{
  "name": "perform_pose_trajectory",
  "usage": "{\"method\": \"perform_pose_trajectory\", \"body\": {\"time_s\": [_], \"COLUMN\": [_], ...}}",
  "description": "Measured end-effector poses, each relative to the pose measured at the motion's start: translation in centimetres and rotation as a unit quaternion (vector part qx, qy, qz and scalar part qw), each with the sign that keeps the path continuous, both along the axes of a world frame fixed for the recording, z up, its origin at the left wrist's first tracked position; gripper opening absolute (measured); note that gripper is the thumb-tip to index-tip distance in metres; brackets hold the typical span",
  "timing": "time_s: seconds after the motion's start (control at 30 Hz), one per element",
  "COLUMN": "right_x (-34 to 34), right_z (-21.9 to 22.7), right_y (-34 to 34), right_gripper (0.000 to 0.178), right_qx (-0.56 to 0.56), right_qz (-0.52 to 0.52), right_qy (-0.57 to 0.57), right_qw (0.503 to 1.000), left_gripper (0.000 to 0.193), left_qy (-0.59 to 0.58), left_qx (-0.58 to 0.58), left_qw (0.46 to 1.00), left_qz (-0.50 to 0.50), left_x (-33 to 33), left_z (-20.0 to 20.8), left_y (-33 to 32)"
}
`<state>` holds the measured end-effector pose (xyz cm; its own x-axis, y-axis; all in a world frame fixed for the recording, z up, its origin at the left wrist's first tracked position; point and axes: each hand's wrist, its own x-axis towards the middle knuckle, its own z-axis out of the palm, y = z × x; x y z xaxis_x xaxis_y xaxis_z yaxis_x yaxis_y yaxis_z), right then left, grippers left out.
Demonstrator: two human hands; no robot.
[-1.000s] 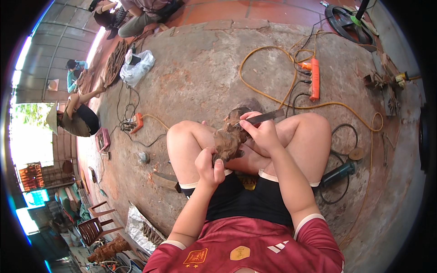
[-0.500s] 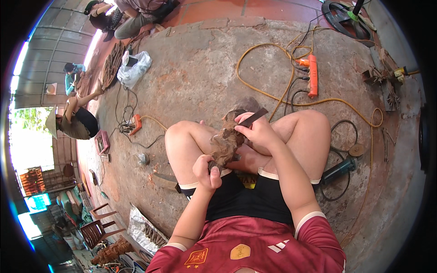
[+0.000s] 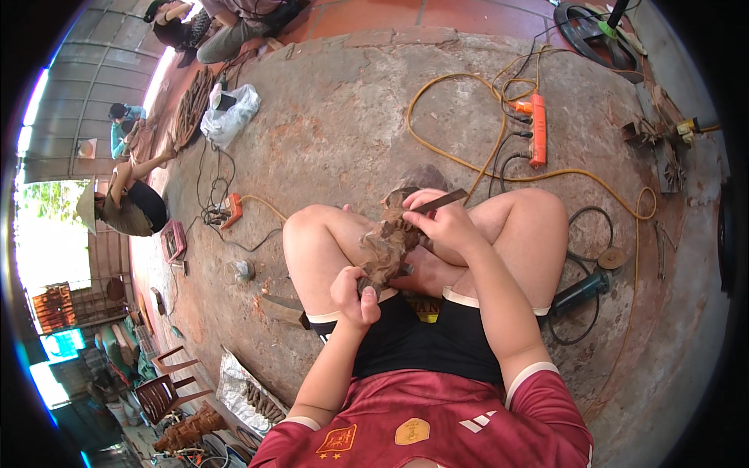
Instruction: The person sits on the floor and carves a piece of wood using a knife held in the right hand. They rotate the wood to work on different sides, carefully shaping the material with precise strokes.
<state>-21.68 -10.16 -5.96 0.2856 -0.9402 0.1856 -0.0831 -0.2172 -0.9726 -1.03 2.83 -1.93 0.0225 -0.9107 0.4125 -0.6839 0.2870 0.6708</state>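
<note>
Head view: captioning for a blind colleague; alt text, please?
The left hand grips a brown carving; the right hand holds a flat dark tool near its far end. Beyond, an orange power strip lies on the floor.

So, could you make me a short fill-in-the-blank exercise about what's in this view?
1. The left hand grips the brown carving, while the ____ hand holds a flat dark bar.
2. The person's shorts are mainly ____ with pale hems.
3. The long power strip is coloured ____.
4. In the picture, the plastic bag lies to the ____ of that power strip.

Missing words: right; black; orange; left.
</note>
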Motion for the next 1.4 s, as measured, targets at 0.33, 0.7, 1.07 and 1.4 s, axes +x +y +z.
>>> {"method": "perform_pose_trajectory", "body": {"time_s": [0.33, 0.7, 1.07, 1.4], "right_x": [0.3, 0.5, 0.0, 0.9], "right_z": [-1.0, -1.5, -1.7, -2.9], "right_y": [-0.2, -0.2, -0.5, -0.7], "right_gripper": [0.015, 0.014, 0.013, 0.016], "right_qx": [-0.017, -0.058, 0.007, 0.034], "right_qz": [-0.010, 0.014, 0.015, -0.123], "right_qy": [0.004, -0.003, -0.030, -0.039], "right_qw": [1.000, 0.998, 0.999, 0.991], "left_gripper": [0.033, 0.034, 0.035, 0.033], "left_qy": [0.006, -0.008, 0.005, 0.006], "left_qx": [-0.007, -0.004, 0.002, 0.001], "left_qw": [1.000, 1.000, 1.000, 1.000], "left_qz": [0.000, 0.003, 0.010, 0.018], "left_x": [-0.2, -0.1, -0.1, -0.1], "left_z": [0.0, 0.3, 0.4, 0.3], "left_y": [-0.4, -0.6, -0.7, -0.7]}}
